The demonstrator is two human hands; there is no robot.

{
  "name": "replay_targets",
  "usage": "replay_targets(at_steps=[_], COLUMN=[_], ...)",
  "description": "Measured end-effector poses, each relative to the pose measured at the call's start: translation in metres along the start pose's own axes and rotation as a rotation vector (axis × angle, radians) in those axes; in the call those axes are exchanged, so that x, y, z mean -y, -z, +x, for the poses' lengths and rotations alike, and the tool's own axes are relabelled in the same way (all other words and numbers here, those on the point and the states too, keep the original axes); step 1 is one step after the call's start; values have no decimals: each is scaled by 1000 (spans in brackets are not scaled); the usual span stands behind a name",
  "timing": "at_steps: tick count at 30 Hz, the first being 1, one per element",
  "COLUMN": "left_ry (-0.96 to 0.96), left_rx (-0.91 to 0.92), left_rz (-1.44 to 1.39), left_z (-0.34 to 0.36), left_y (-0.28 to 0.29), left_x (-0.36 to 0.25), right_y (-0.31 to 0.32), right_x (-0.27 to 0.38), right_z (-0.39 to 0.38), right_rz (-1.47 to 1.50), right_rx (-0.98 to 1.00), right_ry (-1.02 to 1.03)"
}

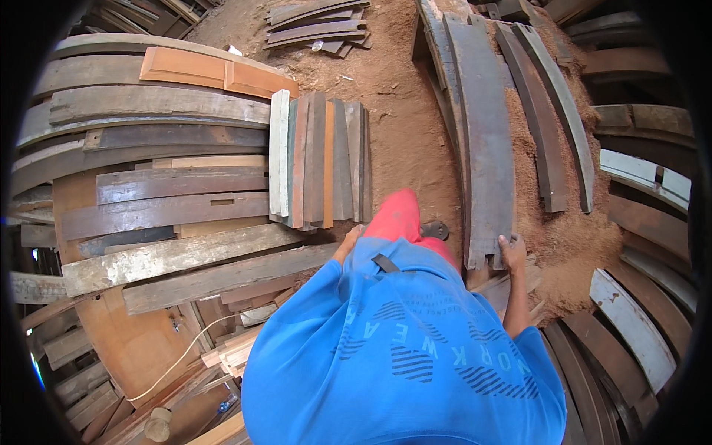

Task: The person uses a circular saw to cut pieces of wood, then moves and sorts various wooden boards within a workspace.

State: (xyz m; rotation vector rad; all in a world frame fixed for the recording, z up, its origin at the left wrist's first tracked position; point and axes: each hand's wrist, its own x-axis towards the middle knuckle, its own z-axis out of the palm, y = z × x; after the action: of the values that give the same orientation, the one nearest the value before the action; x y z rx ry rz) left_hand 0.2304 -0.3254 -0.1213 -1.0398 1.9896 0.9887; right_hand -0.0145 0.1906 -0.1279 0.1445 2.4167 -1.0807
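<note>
A wide, weathered grey plank [486, 148] runs away from me on the right, its near end notched. My right hand [512, 252] is closed on the right edge of that near end, with the thumb on top. Beside my red-clad leg is my left hand [348, 242], close to the near end of a row of short boards [326, 163]; its fingers are too hidden to read. Those boards stand side by side in white, green, orange and brown. Right of the grey plank, a dark brown plank [535, 119] and a narrow grey plank [558, 111] lie over sawdust.
Long old planks [178, 178] are piled on the left, topped by an orange-brown panel [215, 72]. More timber [630, 326] lines the right side, including a white-painted board. A small stack of dark planks [317, 26] sits ahead on the sawdust-covered ground [400, 133].
</note>
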Motion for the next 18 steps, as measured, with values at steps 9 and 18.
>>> replay_targets(at_steps=[9,18], left_ry=[166,357], left_rx=[-173,-445], left_rz=[-221,-556], left_z=[-19,-20], left_y=[-17,-23], left_x=[93,185], right_y=[11,-96], right_x=[33,321], right_z=[-21,-38], right_rz=[-172,-88], right_rx=[18,233], right_ry=[-130,366])
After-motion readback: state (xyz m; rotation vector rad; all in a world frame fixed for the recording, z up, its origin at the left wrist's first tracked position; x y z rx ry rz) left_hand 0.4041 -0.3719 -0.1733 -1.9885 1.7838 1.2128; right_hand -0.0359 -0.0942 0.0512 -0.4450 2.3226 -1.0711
